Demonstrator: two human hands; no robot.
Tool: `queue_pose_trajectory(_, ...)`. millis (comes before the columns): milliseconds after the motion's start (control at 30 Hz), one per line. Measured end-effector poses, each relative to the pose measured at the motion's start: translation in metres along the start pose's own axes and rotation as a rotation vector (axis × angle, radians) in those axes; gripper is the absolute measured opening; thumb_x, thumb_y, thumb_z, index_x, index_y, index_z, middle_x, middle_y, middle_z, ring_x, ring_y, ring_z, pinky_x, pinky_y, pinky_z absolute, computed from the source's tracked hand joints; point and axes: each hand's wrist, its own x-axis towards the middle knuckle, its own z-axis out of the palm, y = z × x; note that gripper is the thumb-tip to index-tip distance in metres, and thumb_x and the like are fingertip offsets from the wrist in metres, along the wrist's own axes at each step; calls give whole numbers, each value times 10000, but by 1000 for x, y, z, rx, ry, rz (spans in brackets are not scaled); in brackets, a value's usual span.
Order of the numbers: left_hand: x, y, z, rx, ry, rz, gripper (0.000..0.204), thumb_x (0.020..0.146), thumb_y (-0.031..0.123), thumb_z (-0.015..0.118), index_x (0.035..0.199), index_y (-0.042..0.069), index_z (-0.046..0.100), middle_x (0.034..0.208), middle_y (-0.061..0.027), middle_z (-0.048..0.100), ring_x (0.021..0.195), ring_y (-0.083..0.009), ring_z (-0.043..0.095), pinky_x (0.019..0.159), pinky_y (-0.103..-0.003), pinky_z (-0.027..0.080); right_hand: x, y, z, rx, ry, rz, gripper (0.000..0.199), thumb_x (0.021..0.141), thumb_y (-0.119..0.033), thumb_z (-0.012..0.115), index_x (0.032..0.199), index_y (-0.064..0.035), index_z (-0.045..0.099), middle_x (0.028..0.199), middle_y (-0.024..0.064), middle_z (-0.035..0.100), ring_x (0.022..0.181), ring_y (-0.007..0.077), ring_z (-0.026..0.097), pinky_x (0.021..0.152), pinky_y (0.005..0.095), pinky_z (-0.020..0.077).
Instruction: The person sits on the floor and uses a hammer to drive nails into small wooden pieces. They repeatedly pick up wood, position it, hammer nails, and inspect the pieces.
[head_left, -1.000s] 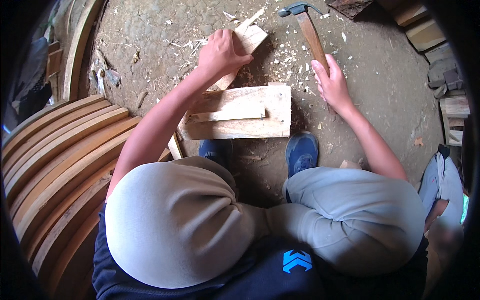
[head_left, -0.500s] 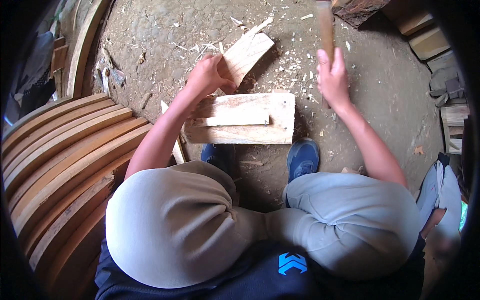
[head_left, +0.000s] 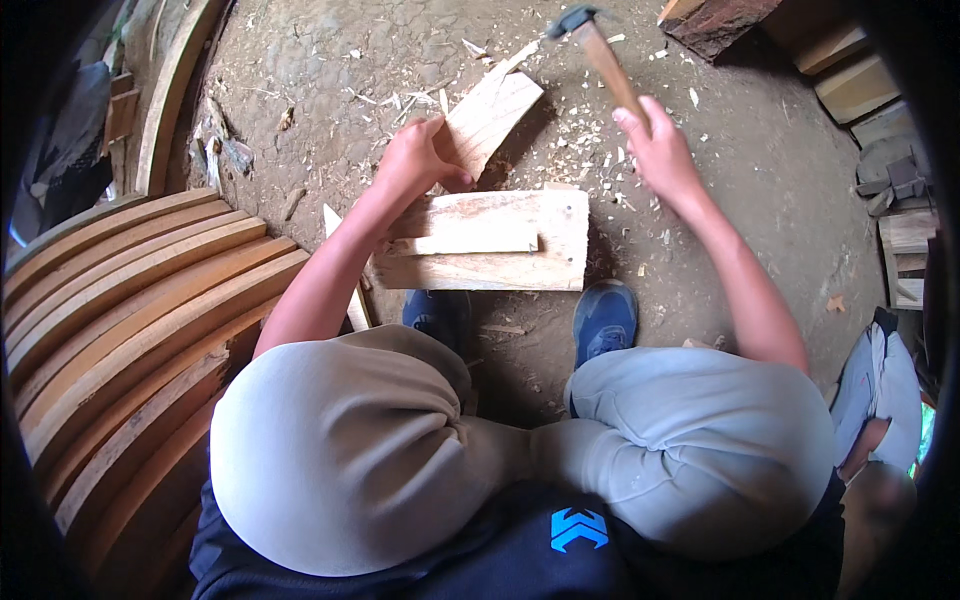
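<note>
My left hand (head_left: 415,160) is closed on the near left edge of a curved pale wood piece (head_left: 494,112), thumb low against its side. A thin split strip (head_left: 515,58) stands out along the far left edge of that piece. Up at the right, my right hand (head_left: 658,145) grips a hammer-like tool (head_left: 612,72) by its wooden handle. Its dark metal head hangs above and right of the piece's far end, slightly blurred, so its exact shape is unclear. Nearer me lies a thick wood block (head_left: 480,272) with a flat strip (head_left: 465,240) on top.
Curved wooden slats (head_left: 150,290) are stacked at the left. Chips and shavings (head_left: 590,130) litter the dirt floor (head_left: 740,200). Timber blocks (head_left: 858,88) lie at the far right. My shoes (head_left: 604,318) are just behind the block, and a light cloth (head_left: 880,390) hangs at the right.
My right hand has tilted the tool to the left, bringing its metal head into view and closer to the wood piece. My left hand and the piece have barely moved.
</note>
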Motion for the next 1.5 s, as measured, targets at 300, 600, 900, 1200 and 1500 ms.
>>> queue_pose_trajectory(300,1,2,1,-12,-12,1,670,493,306,941,995,-13,632,993,-188,652,1000,-356,642,883,-431,502,2,8,16,-54,23,-83,263,1048,-336,467,964,-87,475,639,11,543,498,115,556,399,291,433)
queue_pose_trajectory(600,-1,3,-1,3,-21,-2,804,471,300,952,1129,-23,625,1078,-200,652,1050,-357,634,925,-427,495,-3,-9,11,-42,-72,10,246,1040,-321,491,1024,-76,498,684,15,549,523,105,519,441,284,407)
queue_pose_trajectory(900,-3,-6,1,6,8,-1,728,457,301,956,1041,-13,655,1051,-203,641,1023,-370,630,906,-430,503,-10,-32,15,395,232,31,261,1041,-332,468,990,-76,482,602,-13,443,412,85,433,320,226,389)
queue_pose_trajectory(1200,-5,-3,-1,-8,-39,-60,798,436,299,963,1108,-7,658,1079,-198,632,1063,-374,621,942,-433,499,-3,-32,-2,367,119,26,297,1038,-386,481,1014,-91,457,643,-12,473,426,64,461,309,232,376)
queue_pose_trajectory(1500,-9,-1,1,-36,-6,-59,1073,426,275,979,1366,46,516,1218,-211,633,1171,-359,602,997,-426,488,1,-25,-5,233,-4,54,254,1047,-343,466,1038,-90,464,646,-12,473,422,47,439,294,208,344)
